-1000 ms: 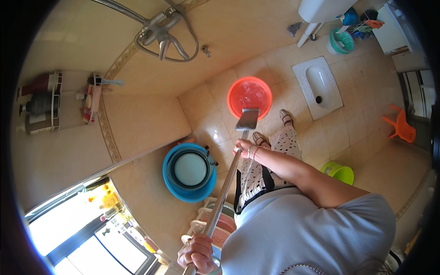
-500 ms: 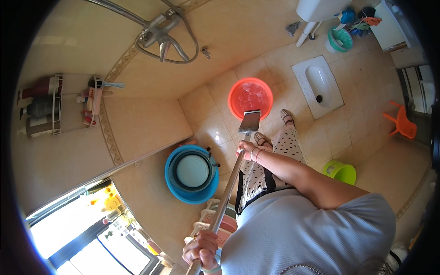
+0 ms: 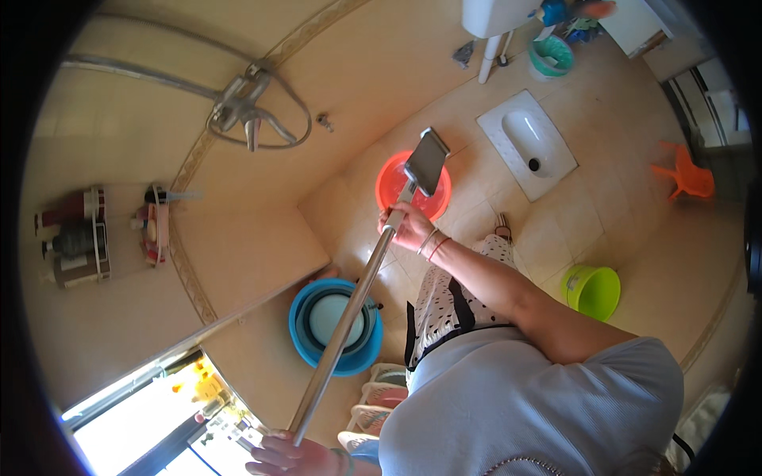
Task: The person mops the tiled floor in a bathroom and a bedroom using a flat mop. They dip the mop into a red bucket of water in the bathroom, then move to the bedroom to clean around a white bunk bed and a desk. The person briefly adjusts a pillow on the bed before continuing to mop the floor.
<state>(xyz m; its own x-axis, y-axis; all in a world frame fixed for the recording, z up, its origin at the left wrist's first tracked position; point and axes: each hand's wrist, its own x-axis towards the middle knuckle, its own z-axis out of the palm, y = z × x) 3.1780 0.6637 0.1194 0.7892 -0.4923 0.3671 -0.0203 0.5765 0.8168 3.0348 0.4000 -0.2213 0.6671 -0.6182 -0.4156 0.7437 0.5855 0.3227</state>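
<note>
Right now both hands are on a long metal pole (image 3: pixel 349 311). Down at the lower edge, the left hand (image 3: pixel 287 456) is wrapped round its near end; further up, the right hand (image 3: pixel 409 228) is closed round the shaft just below the flat grey head (image 3: pixel 426 161). That head hangs tilted over a red basin (image 3: pixel 394 184) on the tiled floor (image 3: pixel 587 214) (whether they touch, I cannot tell). Under the shaft sits a blue basin (image 3: pixel 304 329), and a green bucket (image 3: pixel 593 291) stands off to the right.
</note>
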